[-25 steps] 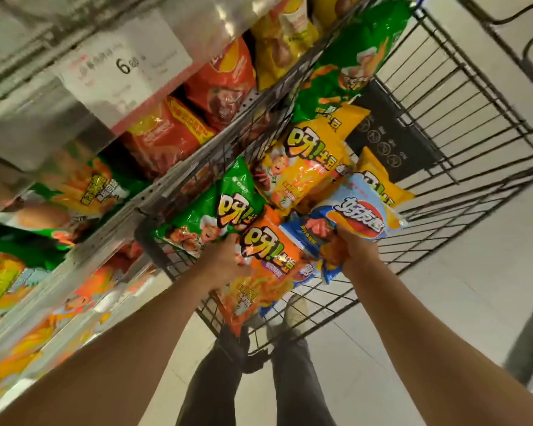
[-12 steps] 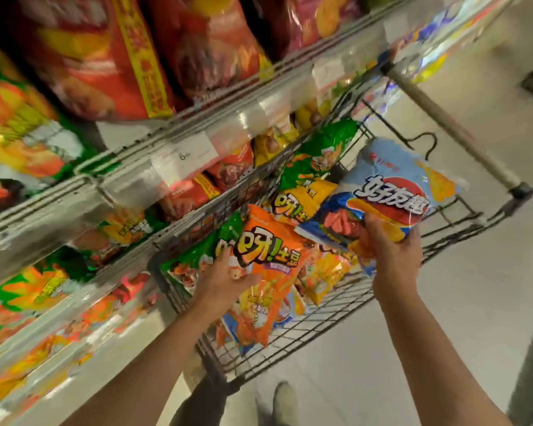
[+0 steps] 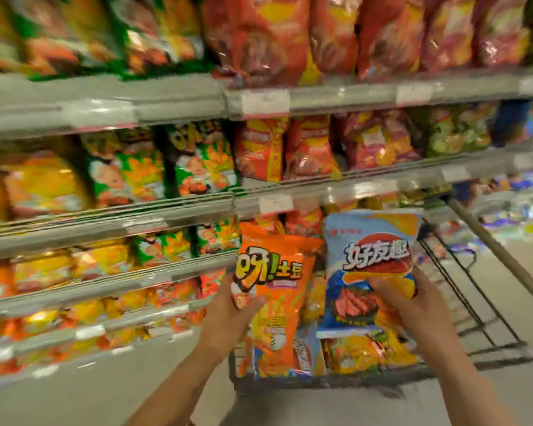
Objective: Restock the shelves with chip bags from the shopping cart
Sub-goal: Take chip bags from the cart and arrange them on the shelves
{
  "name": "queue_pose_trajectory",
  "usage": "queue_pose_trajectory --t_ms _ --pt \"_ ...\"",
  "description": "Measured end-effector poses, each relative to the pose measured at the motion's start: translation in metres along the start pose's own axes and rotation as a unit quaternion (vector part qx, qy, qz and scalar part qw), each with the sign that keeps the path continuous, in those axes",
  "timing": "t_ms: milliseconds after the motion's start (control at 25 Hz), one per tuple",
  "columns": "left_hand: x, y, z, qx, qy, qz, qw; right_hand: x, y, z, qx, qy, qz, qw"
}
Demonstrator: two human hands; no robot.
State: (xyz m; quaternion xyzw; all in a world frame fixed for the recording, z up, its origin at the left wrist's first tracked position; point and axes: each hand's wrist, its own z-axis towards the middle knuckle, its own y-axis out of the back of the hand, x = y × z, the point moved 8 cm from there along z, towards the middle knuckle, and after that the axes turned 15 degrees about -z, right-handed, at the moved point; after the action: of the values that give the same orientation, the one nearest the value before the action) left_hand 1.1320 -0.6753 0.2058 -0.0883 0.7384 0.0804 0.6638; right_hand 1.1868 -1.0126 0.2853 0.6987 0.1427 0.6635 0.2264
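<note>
Above the shopping cart (image 3: 462,290), in front of the chip shelves (image 3: 173,210), both hands hold a bag upright and clear of the basket. The left hand (image 3: 228,312) grips the orange chip bag (image 3: 274,290) by its lower left edge, thumb curled across the front. The right hand (image 3: 413,305) grips the blue chip bag (image 3: 373,265) from its right side, fingers pressed over the printed front. The two bags stand just beside each other, nearly touching at their inner edges. More bags lie in the cart beneath them, yellow and orange ones showing, though blur hides their print.

The step in hand looks like the carry from cart to shelf: the pick-up is done, the placing is not yet begun. Next comes matching each bag to its own row. Orange and green bags of similar print stand on the rows to the left; a blue row is hard to make out, perhaps at the far right, where the view is too smeared to tell. Each bag wants sliding in upright, face outward, without crushing it
</note>
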Motion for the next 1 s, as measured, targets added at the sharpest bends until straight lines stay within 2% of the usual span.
queue_pose_trajectory --t_ms 160,440,600,800,1000 --pt "-0.037 0.066 -0.038 -0.079 -0.040 -0.010 0.996 0.049 -0.040 -0.019 0.062 0.020 0.032 0.997" --pt "-0.083 0.198 -0.110 -0.161 -0.099 -0.074 0.979 0.163 -0.135 -0.076 0.126 0.094 0.050 0.986" --pt "-0.118 0.313 -0.159 -0.232 -0.153 -0.058 0.959 0.252 -0.215 -0.144 0.153 0.177 0.056 0.971" --pt "-0.165 0.471 -0.217 -0.300 -0.206 -0.034 0.931 0.351 -0.323 -0.238 0.188 0.237 0.071 0.950" --pt "-0.205 0.589 -0.263 -0.348 -0.241 -0.007 0.906 0.444 -0.403 -0.307 0.204 0.311 0.070 0.926"
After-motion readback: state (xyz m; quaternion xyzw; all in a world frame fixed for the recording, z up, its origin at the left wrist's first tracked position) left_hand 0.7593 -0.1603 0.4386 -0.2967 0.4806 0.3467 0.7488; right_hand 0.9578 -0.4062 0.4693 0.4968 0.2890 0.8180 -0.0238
